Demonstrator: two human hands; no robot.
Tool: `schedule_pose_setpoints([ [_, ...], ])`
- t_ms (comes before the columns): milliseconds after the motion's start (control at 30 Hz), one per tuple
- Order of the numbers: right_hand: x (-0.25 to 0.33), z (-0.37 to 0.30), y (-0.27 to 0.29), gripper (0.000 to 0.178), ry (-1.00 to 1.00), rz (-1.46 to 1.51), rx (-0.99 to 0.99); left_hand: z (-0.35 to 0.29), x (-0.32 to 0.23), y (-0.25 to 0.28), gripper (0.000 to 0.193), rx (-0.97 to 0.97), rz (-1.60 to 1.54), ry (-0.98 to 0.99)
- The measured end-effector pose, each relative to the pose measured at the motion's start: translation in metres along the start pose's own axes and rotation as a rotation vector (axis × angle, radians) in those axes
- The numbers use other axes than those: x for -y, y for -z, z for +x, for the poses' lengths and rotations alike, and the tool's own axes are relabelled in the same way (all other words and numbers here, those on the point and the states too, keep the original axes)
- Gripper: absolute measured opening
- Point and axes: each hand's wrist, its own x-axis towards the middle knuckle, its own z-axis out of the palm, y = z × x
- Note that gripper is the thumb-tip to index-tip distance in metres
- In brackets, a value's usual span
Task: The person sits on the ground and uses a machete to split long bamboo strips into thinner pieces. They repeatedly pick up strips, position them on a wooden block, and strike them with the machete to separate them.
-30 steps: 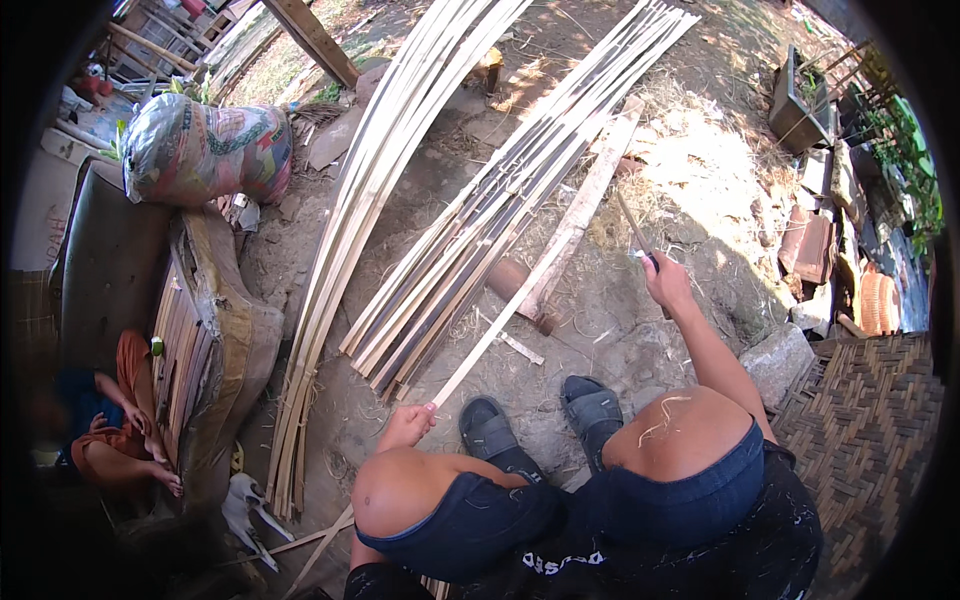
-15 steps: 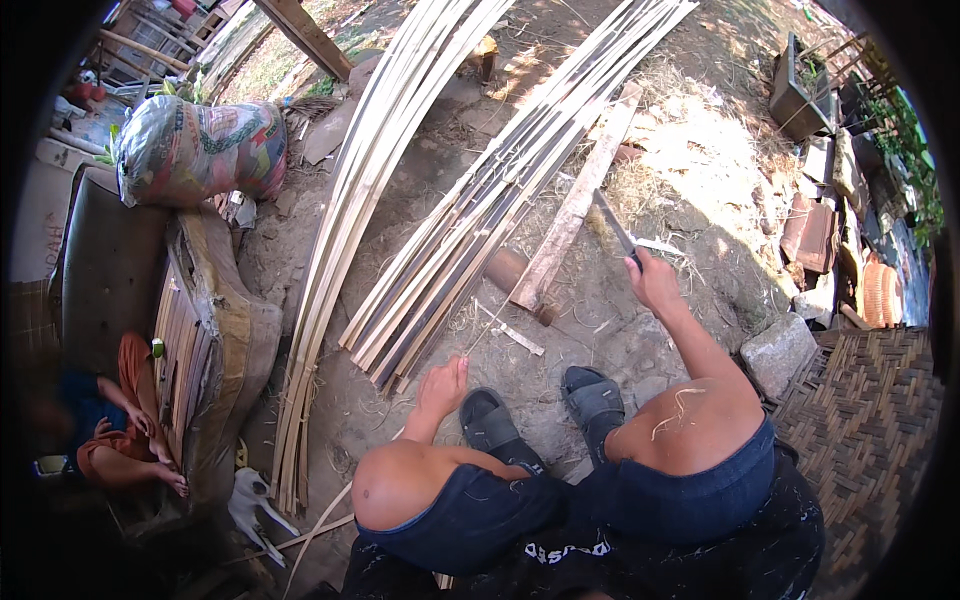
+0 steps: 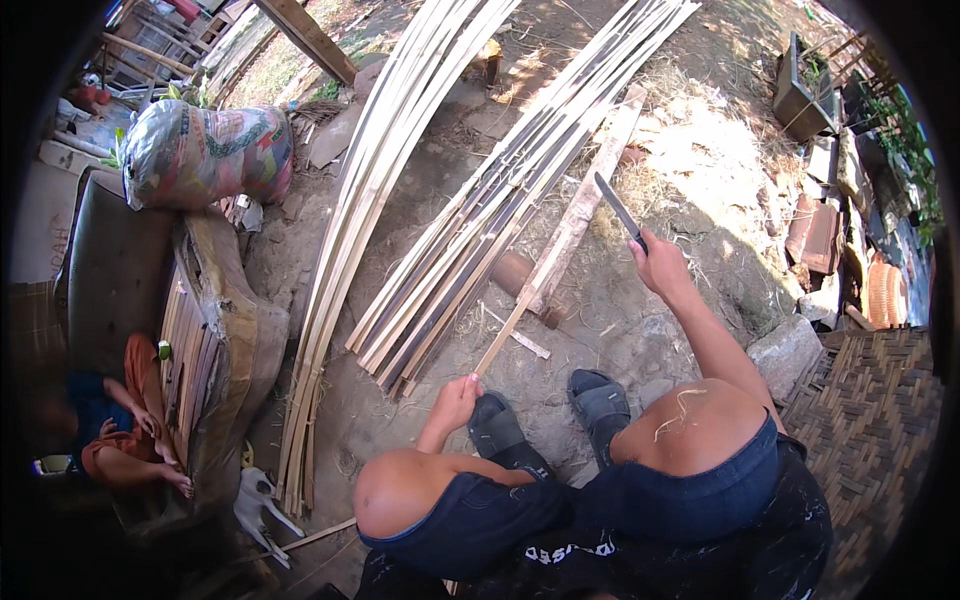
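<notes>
My left hand [image 3: 455,402] is closed round the near end of a thin bamboo strip [image 3: 507,333]. The strip runs away from me and its far part lies over a rough wooden plank [image 3: 585,215]. In my right hand [image 3: 662,268] is a knife [image 3: 619,208] with a dark handle, its blade pointing up and left, just right of the plank and apart from the strip. Under the plank's near end sits a short round log [image 3: 513,271]. A short pale offcut [image 3: 520,334] lies on the ground by the log.
Bundles of long split strips, one pale [image 3: 340,235] and one mixed dark and pale [image 3: 480,225], lie left of the plank. A person [image 3: 130,420] sits at far left near a white animal [image 3: 262,512]. A stuffed sack [image 3: 205,155], stone [image 3: 783,352] and woven mat [image 3: 865,410] surround the area.
The strip in my left hand now reaches forward over the plank; its curved length trailing behind my left knee is gone. The knife has risen slightly, its blade swinging up.
</notes>
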Motion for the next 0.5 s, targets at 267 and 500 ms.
schedule_pose_setpoints([
  [267, 0.068, -0.095, -0.019, 0.033, 0.379, 0.049, 0.322, 0.023, -0.017, 0.013, 0.051, 0.258, -0.361, 0.279],
  [500, 0.009, -0.055, -0.025, 0.039, 0.056, 0.109, 0.136, 0.007, -0.007, 0.033, 0.051, 0.322, -0.402, 0.379],
])
